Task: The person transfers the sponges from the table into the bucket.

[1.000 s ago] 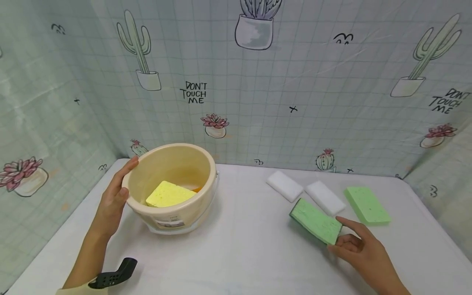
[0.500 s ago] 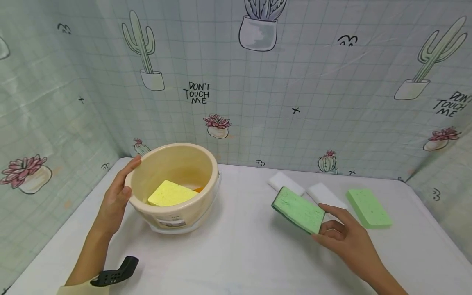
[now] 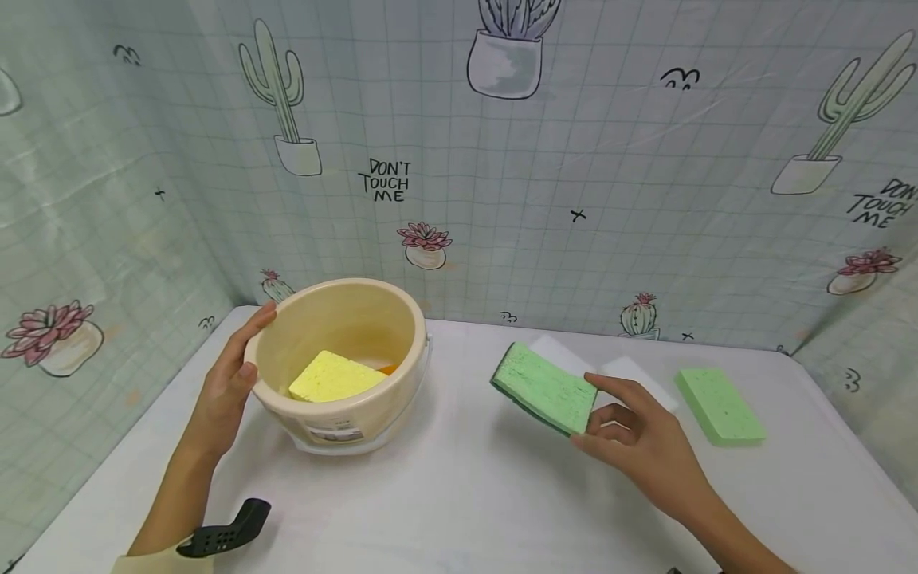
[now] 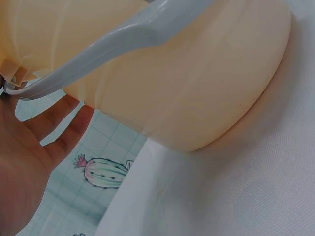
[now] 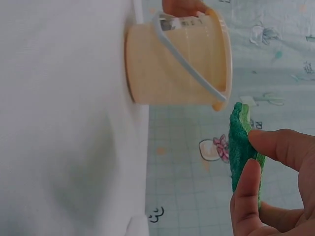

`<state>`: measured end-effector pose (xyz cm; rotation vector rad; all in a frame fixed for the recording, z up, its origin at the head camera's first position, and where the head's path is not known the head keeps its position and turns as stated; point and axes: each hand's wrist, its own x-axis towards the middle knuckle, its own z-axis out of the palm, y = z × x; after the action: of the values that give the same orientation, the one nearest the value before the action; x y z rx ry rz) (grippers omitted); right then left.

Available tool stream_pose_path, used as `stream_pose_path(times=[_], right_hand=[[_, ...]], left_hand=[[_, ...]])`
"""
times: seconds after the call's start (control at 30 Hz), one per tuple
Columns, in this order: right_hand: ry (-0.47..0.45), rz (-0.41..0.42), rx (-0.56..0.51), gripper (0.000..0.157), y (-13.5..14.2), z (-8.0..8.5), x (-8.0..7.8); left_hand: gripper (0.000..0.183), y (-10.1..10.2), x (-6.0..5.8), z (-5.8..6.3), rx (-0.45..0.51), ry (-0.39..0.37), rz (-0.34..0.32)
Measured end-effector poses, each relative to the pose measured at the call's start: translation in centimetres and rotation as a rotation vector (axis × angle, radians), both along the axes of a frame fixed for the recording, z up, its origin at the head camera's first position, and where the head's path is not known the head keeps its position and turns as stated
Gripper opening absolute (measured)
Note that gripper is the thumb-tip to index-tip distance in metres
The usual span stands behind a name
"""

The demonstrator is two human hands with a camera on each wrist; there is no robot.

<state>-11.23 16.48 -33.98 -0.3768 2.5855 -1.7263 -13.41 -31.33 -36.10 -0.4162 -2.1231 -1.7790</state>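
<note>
My right hand pinches a green sponge by its right end, between thumb and fingers. The sponge is raised above the table and tilted. In the right wrist view its darker green scouring side faces the camera. My left hand holds a cream bucket at the left side of its rim; in the left wrist view, fingers lie against the bucket's outer wall. Inside the bucket lies a yellow sponge, partly covering something orange.
Behind the held sponge, two white sponge blocks lie on the white table, partly hidden. Farther right lies another green sponge. The bucket's grey handle hangs down. A cloth backdrop printed with cacti encloses the back and sides.
My right hand has carried the green sponge up and to the left, toward the bucket, and it now overlaps a white block. The left hand keeps its hold on the bucket.
</note>
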Motion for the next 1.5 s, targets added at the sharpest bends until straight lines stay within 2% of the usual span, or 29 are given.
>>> stream_pose_path(times=[0.17, 0.33, 0.5, 0.77, 1.1, 1.5], right_hand=[[0.024, 0.052, -0.066, 0.067, -1.6, 0.5, -0.5], [0.019, 0.088, -0.110, 0.068, -3.3, 0.9, -0.7], [0.051, 0.115, -0.137, 0.069, -4.8, 1.5, -0.8], [0.091, 0.124, -0.110, 0.068, -6.5, 2.6, -1.1], [0.146, 0.140, -0.094, 0.069, -9.6, 3.4, -1.5], [0.132, 0.231, -0.065, 0.071, -13.5, 5.4, -2.2]], left_hand=[[0.056, -0.3, -0.1, -0.1, -0.002, 0.026, -0.047], [0.057, -0.3, -0.1, -0.1, -0.014, 0.013, -0.030], [0.056, -0.3, 0.0, -0.2, -0.025, 0.022, -0.031], [0.056, -0.3, 0.0, -0.3, -0.011, 0.040, -0.060], [0.056, -0.2, -0.2, -0.3, -0.011, 0.043, -0.040], [0.055, -0.2, -0.1, 0.0, -0.020, 0.017, -0.031]])
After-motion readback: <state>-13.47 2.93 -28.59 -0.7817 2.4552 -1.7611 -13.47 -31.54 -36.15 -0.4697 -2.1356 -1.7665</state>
